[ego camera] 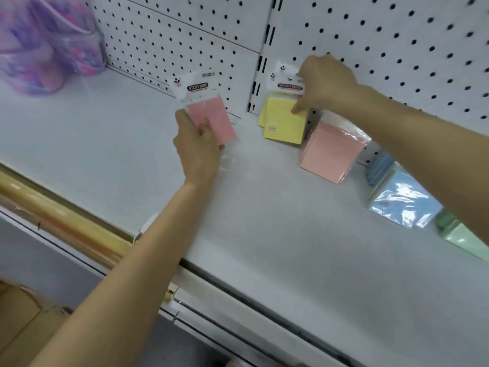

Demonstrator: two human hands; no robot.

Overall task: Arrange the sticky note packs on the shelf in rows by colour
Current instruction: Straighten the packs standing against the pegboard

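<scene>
Head view shows the left hand point(197, 144) gripping a pink sticky note pack point(211, 120) above the shelf point(264, 234), while the right hand point(325, 80) pinches the yellow packs point(283, 123) upright at the pegboard point(397, 35). Sorting is in hand; next, I judge, pink goes beside the pink pack point(328, 154).

Two hands point(197, 147) point(328, 80), two yellow packs point(284, 123) point(262, 112)

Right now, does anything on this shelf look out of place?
Yes: the pink pack in the left hand is held left of the yellow packs, while the pink stack lies right of them.
</scene>
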